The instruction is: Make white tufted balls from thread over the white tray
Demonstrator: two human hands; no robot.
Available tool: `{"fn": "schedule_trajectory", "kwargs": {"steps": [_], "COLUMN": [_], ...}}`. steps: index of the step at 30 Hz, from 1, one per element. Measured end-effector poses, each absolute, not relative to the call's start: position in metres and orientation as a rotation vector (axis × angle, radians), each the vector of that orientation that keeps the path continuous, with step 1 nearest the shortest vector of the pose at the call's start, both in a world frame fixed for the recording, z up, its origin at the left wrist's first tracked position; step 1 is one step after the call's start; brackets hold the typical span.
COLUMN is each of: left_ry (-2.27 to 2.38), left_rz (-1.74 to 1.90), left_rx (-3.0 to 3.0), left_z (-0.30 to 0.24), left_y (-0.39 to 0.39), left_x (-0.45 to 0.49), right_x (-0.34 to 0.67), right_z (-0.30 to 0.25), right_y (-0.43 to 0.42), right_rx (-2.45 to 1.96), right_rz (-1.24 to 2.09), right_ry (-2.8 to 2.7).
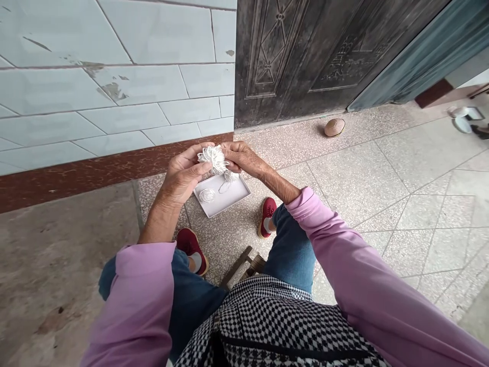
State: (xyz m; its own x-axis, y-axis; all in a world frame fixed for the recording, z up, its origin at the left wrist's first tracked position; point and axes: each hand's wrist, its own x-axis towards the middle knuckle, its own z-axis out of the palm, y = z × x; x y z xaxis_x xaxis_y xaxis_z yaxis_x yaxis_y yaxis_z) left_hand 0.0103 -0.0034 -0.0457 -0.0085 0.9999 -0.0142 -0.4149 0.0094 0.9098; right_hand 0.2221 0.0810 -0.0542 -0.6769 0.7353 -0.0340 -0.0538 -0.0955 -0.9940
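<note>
A looped bundle of white cord [213, 159] is held up between both hands, above a shallow white tray. My left hand [187, 171] grips the bundle from its left side, thumb in front. On the other side, my right hand [241, 155] pinches the bundle's right edge with closed fingers. Below, the white tray [231, 203] lies on the floor. A small coil of white cord [207, 195] rests at its left, and another white clump [231, 176] with a loose strand shows at its far edge, partly hidden by my right hand.
Red shoes [269, 216] stand either side near the tray. Part of a wooden stool [239, 265] shows between the legs. A tiled wall [114, 86] rises ahead left, beside a dark carved door [290, 56]. A brown rounded object [334, 127] sits by the door.
</note>
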Motion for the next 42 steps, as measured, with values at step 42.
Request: {"fn": "schedule_trajectory", "kwargs": {"steps": [42], "left_ry": [0.924], "left_rz": [1.297], "left_rx": [0.872], "left_z": [-0.050], "left_y": [-0.004], "left_x": [0.005], "right_x": [0.229], "right_z": [-0.010], "right_y": [0.069], "right_rx": [-0.981], "right_rz": [1.401], "right_ry": [-1.743]}}
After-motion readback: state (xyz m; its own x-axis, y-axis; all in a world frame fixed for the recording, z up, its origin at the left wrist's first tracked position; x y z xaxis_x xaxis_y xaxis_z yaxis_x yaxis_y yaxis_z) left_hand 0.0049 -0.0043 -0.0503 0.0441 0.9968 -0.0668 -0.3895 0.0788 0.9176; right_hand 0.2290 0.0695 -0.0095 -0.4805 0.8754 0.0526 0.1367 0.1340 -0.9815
